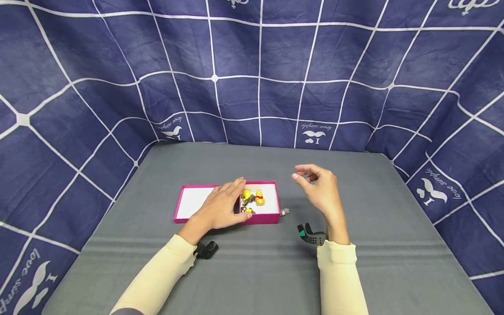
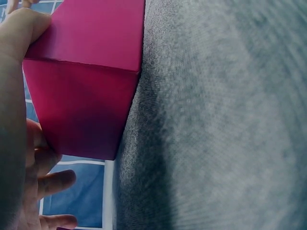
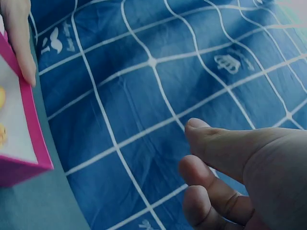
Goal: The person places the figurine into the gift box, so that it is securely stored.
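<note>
"Where is the left hand?"

"The left hand (image 1: 222, 206) grips the left end of the magenta rectangular box with a white inside (image 1: 260, 218). Its thumb (image 2: 33, 21) presses the near wall, and its fingers, spread well away from the thumb, reach across to the far wall."

"And the right hand?"

"The right hand (image 1: 320, 189) is raised to the right of the box, apart from it. Its fingers are loosely bent, with the thumb tip (image 3: 197, 123) facing the fingertips across a narrow gap."

"What lies in the box?"

"A yellow figurine with a red scarf (image 1: 259, 199), towards the middle. Left of it are a round yellow piece (image 1: 246, 193) and a dark brown piece (image 1: 250, 200) whose shape I cannot tell. A small yellow-and-black toy (image 1: 247, 210) sits by the near wall."

"Anything around the box?"

"A shallow magenta tray with a white inside (image 1: 194, 203) lies to its left, partly under the left hand. A small grey object (image 1: 285, 212) lies just beside its right wall, on the grey cloth (image 1: 267, 271)."
</note>
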`<state>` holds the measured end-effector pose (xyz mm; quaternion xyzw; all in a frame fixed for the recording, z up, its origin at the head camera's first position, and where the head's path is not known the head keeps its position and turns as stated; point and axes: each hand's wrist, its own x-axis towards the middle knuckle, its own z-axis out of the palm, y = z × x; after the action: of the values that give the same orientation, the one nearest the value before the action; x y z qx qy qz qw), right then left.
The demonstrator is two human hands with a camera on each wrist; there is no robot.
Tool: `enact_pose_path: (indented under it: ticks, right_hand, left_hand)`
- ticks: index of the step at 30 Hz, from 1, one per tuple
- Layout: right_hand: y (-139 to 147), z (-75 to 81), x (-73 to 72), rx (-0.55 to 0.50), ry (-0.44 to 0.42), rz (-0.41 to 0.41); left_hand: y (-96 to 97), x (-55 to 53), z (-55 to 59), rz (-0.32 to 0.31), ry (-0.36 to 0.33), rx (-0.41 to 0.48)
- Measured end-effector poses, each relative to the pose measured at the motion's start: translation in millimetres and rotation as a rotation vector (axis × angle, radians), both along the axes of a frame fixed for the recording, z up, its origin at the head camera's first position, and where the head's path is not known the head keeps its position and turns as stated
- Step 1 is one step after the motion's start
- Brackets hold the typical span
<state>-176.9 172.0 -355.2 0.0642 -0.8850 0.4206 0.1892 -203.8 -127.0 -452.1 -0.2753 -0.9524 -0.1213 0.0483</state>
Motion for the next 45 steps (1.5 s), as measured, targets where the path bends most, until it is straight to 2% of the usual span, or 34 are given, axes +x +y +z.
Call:
enact_pose_path:
  ticks: [8, 14, 18, 25, 36, 40, 45]
  right_hand:
    - [25.4, -9.9, -6.2, -0.003, -0.075, -0.016]
    - [35.7, -19.1, -11.6, 0.009, -0.162, 0.023]
    - [39.4, -29.4, -17.0, -0.002, -0.234, 0.084]
    - [35.0, -48.5, -26.1, -0.070, -0.316, 0.245]
    - [24.7, -66.9, -31.8, 0.000, -0.460, 0.463]
    - [23.8, -72.4, -32.7, -0.013, -0.502, 0.487]
    - [22.6, -75.7, -34.1, 0.019, -0.516, 0.475]
  left_hand:
    - [2.0, -0.1, 1.5, 0.004, -0.011, 0.000]
    - [0.5, 0.6, 3.0, 0.002, -0.014, -0.001]
    - [-0.1, 0.8, 3.9, -0.002, -0.019, 0.005]
    - [0.1, 0.5, 3.1, -0.005, -0.018, -0.001]
    - [2.3, 0.4, 0.2, -0.001, -0.017, 0.004]
    - [2.6, 0.6, -0.3, 0.003, -0.022, 0.010]
    - [2.5, 0.0, -0.9, 0.001, -0.008, 0.009]
